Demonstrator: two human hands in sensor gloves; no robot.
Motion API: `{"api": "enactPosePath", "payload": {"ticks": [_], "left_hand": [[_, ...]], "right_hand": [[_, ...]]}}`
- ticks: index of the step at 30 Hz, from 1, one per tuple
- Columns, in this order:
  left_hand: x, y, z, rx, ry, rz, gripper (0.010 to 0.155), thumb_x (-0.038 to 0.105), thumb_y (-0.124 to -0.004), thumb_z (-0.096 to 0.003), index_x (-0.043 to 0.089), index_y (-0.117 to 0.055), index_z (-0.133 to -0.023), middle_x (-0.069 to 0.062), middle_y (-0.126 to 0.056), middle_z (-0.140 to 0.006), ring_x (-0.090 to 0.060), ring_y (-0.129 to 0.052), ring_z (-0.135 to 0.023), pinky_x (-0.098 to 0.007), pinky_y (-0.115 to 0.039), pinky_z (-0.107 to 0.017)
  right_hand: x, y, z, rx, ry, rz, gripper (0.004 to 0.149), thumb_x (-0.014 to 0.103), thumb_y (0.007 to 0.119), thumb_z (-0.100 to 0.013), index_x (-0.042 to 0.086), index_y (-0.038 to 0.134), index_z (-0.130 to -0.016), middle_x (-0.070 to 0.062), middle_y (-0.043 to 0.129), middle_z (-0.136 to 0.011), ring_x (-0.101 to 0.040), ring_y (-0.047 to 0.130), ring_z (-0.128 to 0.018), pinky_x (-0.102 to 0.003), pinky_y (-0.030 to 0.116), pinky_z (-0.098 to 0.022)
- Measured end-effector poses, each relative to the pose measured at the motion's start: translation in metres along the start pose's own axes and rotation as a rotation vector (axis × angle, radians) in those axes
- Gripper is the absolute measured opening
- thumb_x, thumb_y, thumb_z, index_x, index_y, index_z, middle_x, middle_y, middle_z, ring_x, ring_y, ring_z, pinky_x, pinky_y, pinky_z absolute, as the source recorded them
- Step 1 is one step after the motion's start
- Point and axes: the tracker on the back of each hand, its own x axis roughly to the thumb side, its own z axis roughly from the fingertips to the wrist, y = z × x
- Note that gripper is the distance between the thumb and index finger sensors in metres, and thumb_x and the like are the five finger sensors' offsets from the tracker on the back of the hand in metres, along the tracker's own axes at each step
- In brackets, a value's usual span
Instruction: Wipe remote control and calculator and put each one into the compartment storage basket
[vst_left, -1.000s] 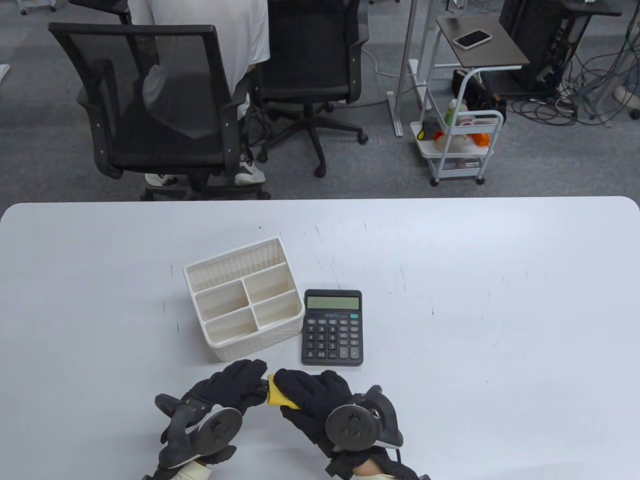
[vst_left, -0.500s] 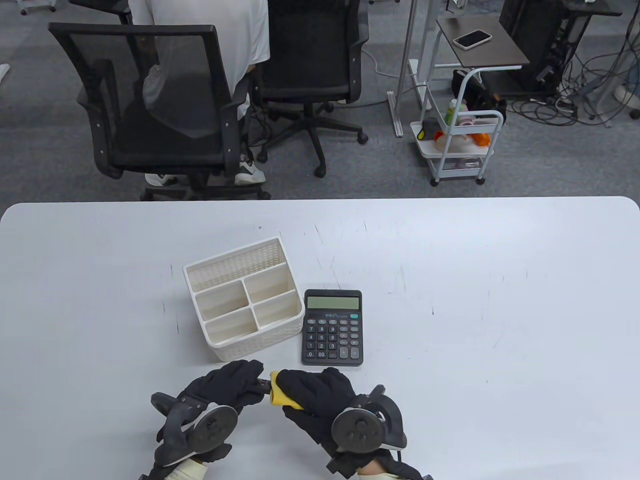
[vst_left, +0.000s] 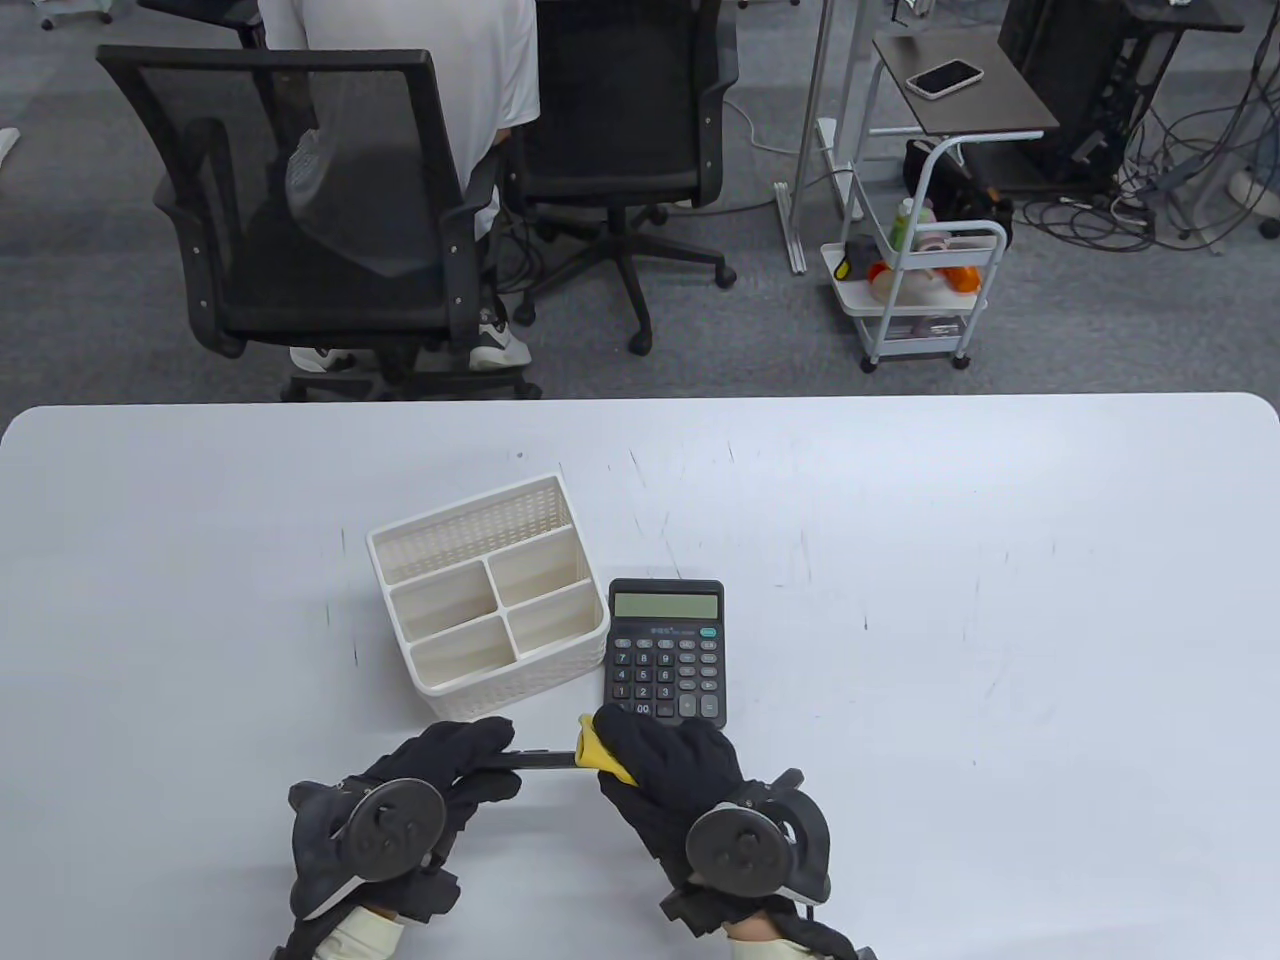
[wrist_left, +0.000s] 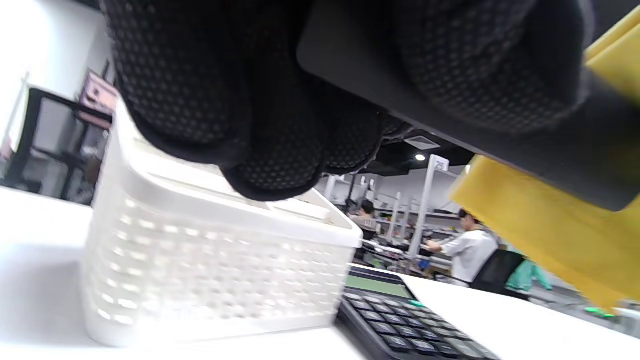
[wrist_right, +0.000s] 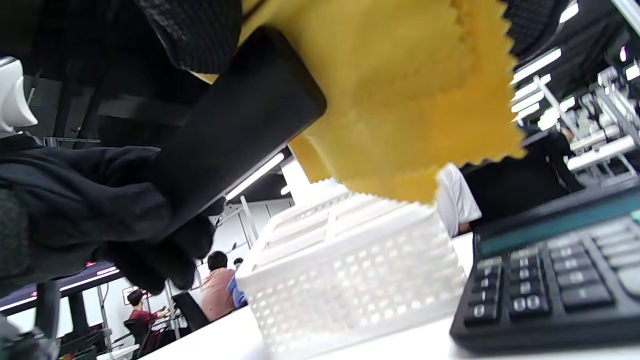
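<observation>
**A:** Since a second ago the right hand (vst_left: 668, 768) has slid its yellow cloth (vst_left: 597, 748) away from the left hand (vst_left: 440, 775), out to the far end of the remote control (vst_left: 525, 761), and now reaches the calculator's near edge.

**B:** And from above?

**A:** The remote sits just in front of the basket (vst_left: 487, 598). The left hand curls round one end; the right fingers pinch the cloth over the other. The calculator (vst_left: 665, 654) lies flat beside the basket, touching its right wall or nearly so. All the basket's compartments look empty.

**B:** The left wrist view?

**A:** Gloved fingers (wrist_left: 280, 100) wrap the black remote (wrist_left: 450, 115), with the cloth (wrist_left: 545, 235) folded under its tip, above and to the right of the basket (wrist_left: 215, 270).

**B:** The right wrist view?

**A:** The cloth (wrist_right: 400, 100) drapes past the remote's rounded end (wrist_right: 240, 135), hanging above the basket (wrist_right: 350, 270) and the calculator (wrist_right: 555, 270).

**B:** Risks?

**A:** I judge the stroke could run off the tip, so the cloth slips free. The left hand holds only one end, so a hard press could twist the remote loose onto the calculator.
</observation>
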Motion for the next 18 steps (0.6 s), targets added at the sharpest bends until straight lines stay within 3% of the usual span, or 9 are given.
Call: {"api": "enactPosePath", "payload": {"ticks": [6,11,15,18], "left_hand": [[0.016,-0.004,0.001,-0.022,-0.063,0.013,0.053,0.045,-0.086,-0.037,0.03,-0.082,-0.088,-0.002,-0.098,-0.074,-0.014,-0.108,-0.05,-0.037,-0.095,-0.038],[0.012,-0.001,0.0,-0.042,-0.018,0.091,0.054,0.045,-0.086,-0.0368,0.029,-0.083,-0.088,-0.002,-0.1,-0.072,-0.013,-0.109,-0.048,-0.035,-0.096,-0.035],[0.002,-0.002,-0.001,-0.072,0.048,0.3,0.05,0.043,-0.085,-0.039,0.028,-0.085,-0.087,-0.005,-0.102,-0.07,-0.01,-0.11,-0.043,-0.033,-0.096,-0.032],[0.0,-0.001,-0.001,-0.07,0.082,0.349,0.049,0.043,-0.083,-0.0407,0.028,-0.084,-0.088,-0.006,-0.102,-0.069,-0.008,-0.11,-0.041,-0.032,-0.097,-0.031]], "right_hand": [[0.018,0.008,0.001,0.059,-0.099,0.096,0.052,0.032,0.07,-0.06,0.007,0.069,-0.105,-0.019,0.079,-0.102,-0.045,0.082,-0.084,-0.073,0.058,-0.06],[0.031,0.007,0.002,0.025,-0.207,0.163,0.053,0.032,0.07,-0.059,0.011,0.065,-0.107,-0.018,0.074,-0.107,-0.048,0.073,-0.092,-0.076,0.053,-0.061],[0.026,0.005,0.001,0.008,-0.166,0.198,0.053,0.032,0.07,-0.06,0.009,0.066,-0.107,-0.018,0.074,-0.107,-0.049,0.07,-0.094,-0.077,0.05,-0.061],[0.018,0.002,0.001,-0.015,-0.114,0.215,0.053,0.032,0.07,-0.06,0.009,0.066,-0.107,-0.019,0.074,-0.107,-0.048,0.071,-0.094,-0.077,0.051,-0.061]]}}
